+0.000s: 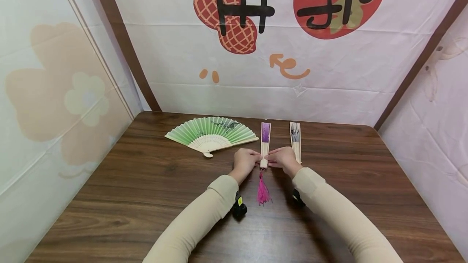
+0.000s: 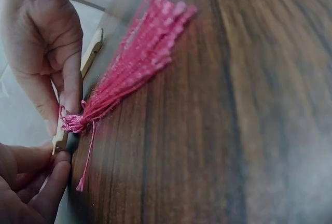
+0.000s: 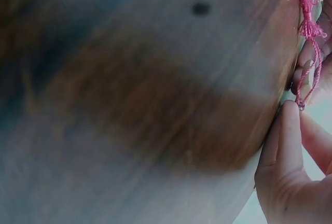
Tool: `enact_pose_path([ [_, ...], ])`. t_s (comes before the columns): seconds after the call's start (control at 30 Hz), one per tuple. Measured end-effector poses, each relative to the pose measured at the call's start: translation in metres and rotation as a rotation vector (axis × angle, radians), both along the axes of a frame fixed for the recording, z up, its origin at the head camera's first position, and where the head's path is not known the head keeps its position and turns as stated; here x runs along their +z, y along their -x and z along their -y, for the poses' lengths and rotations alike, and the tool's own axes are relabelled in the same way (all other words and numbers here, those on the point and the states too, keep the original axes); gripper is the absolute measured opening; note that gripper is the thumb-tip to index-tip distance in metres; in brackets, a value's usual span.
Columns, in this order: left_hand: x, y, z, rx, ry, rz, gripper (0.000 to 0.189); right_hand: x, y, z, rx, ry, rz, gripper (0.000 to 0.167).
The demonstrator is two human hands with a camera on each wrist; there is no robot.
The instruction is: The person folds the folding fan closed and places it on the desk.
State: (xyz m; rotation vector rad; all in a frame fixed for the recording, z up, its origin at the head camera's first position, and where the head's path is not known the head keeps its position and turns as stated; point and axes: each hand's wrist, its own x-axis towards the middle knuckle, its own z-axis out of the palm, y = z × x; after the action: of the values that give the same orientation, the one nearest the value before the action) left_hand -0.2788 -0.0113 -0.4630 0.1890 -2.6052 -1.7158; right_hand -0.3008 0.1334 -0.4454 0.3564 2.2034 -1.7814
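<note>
A folded fan (image 1: pixel 265 133) with purple cloth and pale wooden ribs lies upright in the head view, its lower end toward me. From its left side my left hand (image 1: pixel 246 161) pinches the lower ribs between thumb and fingers. My right hand (image 1: pixel 282 158) pinches them from the right. A pink tassel (image 1: pixel 263 190) trails on the table below the fan's end. The left wrist view shows the tassel's knot (image 2: pixel 78 123) close beside the fingertips of both hands. In the right wrist view, the cord loop (image 3: pixel 306 79) hangs at the fan's end.
An open green fan (image 1: pixel 212 131) is spread on the brown wooden table (image 1: pixel 164 198), left of the purple one. Another folded fan (image 1: pixel 295 133), grey and white, lies right of it, partly behind my right hand. A printed cloth wall (image 1: pixel 226 100) stands behind the table.
</note>
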Motion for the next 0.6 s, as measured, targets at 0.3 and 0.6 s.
enact_pose_path([
  [0.3, -0.0014, -0.0011, -0.0013, 0.004, 0.136, -0.040, 0.007, 0.0021, -0.0023, -0.0020, 0.026, -0.009, 0.006, 0.032],
  [0.6, -0.0013, 0.0003, -0.0007, 0.009, 0.155, -0.040, 0.007, 0.0032, -0.0032, -0.0048, 0.070, -0.006, 0.017, 0.030],
])
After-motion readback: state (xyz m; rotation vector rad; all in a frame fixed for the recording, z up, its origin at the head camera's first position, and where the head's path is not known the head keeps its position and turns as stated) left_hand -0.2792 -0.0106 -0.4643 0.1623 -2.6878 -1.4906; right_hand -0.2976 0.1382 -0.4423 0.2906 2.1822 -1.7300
